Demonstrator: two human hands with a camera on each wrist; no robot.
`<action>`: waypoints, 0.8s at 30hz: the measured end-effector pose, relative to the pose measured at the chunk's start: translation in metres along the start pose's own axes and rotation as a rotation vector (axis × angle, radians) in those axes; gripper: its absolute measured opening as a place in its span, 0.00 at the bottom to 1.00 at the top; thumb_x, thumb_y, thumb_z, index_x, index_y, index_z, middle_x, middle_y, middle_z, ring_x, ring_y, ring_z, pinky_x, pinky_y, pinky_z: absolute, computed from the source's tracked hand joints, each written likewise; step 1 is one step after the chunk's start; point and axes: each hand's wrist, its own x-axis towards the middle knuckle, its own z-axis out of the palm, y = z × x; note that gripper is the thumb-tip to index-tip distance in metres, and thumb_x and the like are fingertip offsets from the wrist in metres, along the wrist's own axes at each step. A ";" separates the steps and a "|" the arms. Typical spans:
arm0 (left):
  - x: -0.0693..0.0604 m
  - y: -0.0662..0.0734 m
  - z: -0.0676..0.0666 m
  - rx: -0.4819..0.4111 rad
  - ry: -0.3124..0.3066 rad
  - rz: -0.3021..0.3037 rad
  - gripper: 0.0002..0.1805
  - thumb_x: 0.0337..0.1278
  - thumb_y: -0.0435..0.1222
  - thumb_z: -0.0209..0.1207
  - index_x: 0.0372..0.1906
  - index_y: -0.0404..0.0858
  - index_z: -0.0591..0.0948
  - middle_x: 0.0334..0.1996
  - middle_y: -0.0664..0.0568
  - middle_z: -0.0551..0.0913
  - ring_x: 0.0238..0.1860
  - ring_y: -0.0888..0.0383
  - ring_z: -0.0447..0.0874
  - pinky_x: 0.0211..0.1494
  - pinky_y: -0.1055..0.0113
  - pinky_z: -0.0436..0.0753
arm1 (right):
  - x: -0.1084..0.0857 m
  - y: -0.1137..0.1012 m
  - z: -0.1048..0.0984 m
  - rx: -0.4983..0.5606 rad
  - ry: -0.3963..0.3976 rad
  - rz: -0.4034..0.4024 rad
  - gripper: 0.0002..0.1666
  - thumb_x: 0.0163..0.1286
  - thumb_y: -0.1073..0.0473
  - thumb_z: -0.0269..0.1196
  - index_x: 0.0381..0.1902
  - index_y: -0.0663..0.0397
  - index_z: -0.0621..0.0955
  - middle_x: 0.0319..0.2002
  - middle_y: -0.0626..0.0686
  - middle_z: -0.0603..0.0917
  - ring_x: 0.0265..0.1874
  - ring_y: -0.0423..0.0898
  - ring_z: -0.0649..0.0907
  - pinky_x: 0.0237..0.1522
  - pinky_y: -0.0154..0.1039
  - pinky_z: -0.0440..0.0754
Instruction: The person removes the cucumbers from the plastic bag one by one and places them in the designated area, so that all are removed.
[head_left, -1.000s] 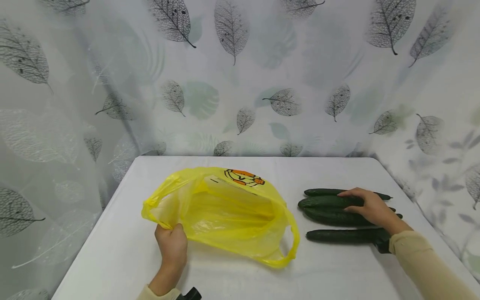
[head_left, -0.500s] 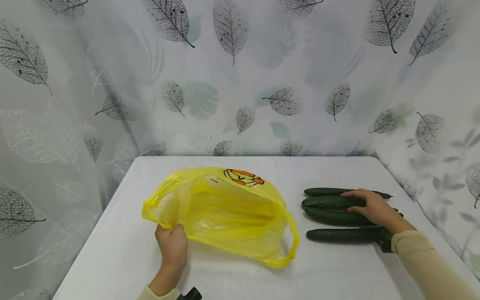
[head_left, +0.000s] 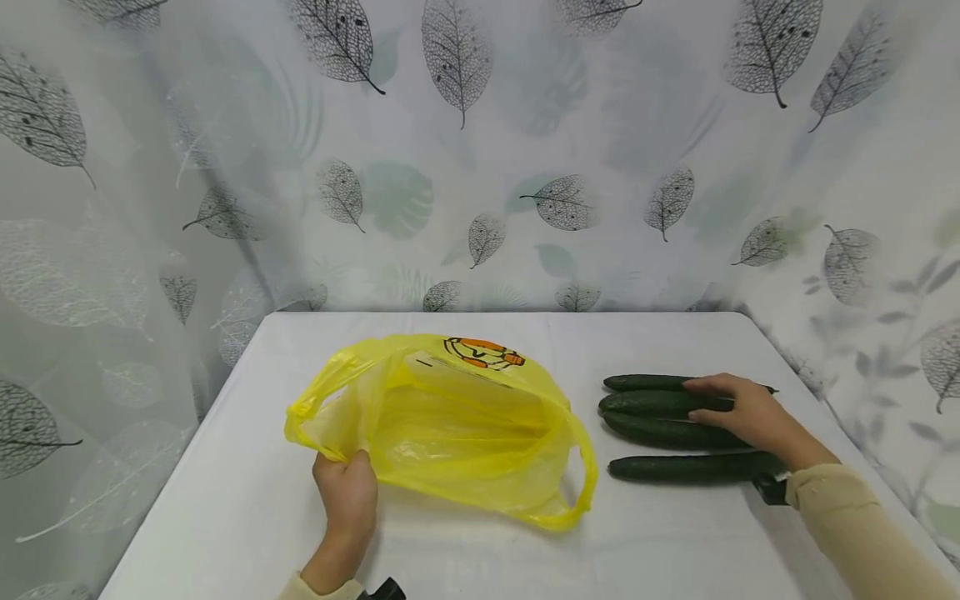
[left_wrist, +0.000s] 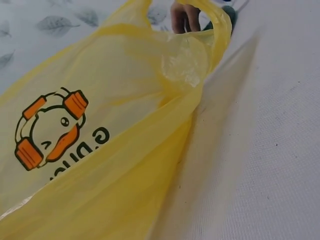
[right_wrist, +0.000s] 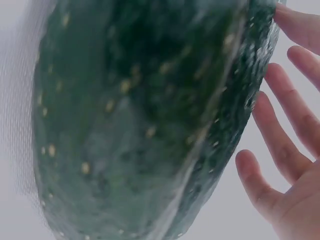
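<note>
A yellow plastic bag lies mouth toward me, left of centre, with a cartoon print near its far side. My left hand grips its near left edge, thumb on top. On the right lie several dark green cucumbers side by side. My right hand reaches over them, thumb and fingers astride the second cucumber from the back. In the right wrist view, a large cucumber fills the middle, with fingers along its right side. The left wrist view shows the bag from outside.
A white-covered table carries everything. A leaf-patterned curtain hangs behind and at both sides. The front cucumber lies slightly apart, close to the right wrist; another cucumber lies at the back.
The second cucumber from the back has shifted slightly right along with my right hand. My left hand and the bag stay nearly still; the view has drifted a little.
</note>
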 end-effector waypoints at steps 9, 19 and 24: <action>-0.007 -0.006 0.003 0.014 -0.015 -0.055 0.26 0.52 0.18 0.46 0.59 0.25 0.72 0.50 0.42 0.77 0.45 0.58 0.73 0.47 0.77 0.72 | 0.002 -0.021 0.006 -0.031 0.042 -0.061 0.32 0.63 0.52 0.73 0.62 0.56 0.80 0.59 0.65 0.78 0.60 0.69 0.74 0.55 0.68 0.71; -0.007 -0.011 0.007 0.060 -0.149 -0.188 0.31 0.53 0.23 0.52 0.66 0.31 0.65 0.58 0.45 0.72 0.55 0.55 0.67 0.55 0.71 0.67 | 0.010 -0.060 0.011 -0.131 0.125 -0.157 0.28 0.65 0.52 0.72 0.61 0.52 0.81 0.58 0.59 0.79 0.56 0.65 0.78 0.53 0.67 0.74; -0.008 -0.014 0.011 0.115 -0.189 -0.174 0.29 0.55 0.27 0.58 0.64 0.33 0.67 0.56 0.45 0.73 0.52 0.54 0.68 0.51 0.72 0.69 | 0.016 -0.081 0.015 -0.232 0.213 -0.231 0.29 0.62 0.53 0.73 0.61 0.53 0.82 0.56 0.58 0.80 0.52 0.63 0.80 0.53 0.65 0.76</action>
